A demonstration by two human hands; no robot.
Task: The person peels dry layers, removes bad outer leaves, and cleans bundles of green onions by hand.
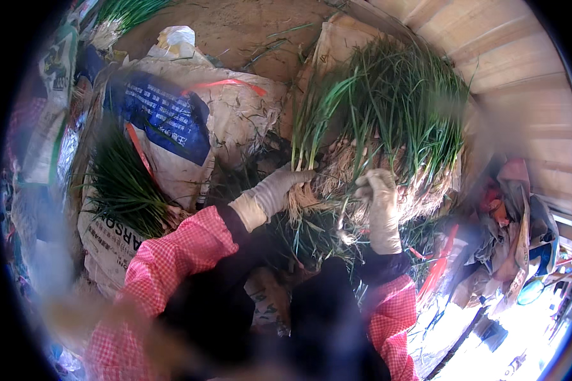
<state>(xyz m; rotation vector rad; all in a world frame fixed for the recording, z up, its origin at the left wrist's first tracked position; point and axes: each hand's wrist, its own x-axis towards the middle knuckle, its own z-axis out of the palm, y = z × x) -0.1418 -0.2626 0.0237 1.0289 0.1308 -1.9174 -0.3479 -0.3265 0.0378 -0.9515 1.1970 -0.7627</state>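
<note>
My left hand point(279, 188), in a pale work glove, grips a small bunch of green onion plants point(305, 155) near their roots; the leaves point up and the roots hang below the fingers. To its right is my gloved right hand point(379, 200), fingers bent over the roots of a large heap of the same plants point(400, 105). A leafy stem passes by its fingertips; whether it is held I cannot tell. Another bunch of green onions point(128, 190) lies on sacks at the left. Loose leaves and roots lie below both hands.
Printed woven sacks point(238, 112) cover the ground at the left, with a red plastic strip point(233, 83) on top. More onions point(124, 16) lie at the upper left. A pale ribbed wall point(515, 62) stands at the right, crumpled sacks point(505, 238) below it, beside red strips point(441, 266).
</note>
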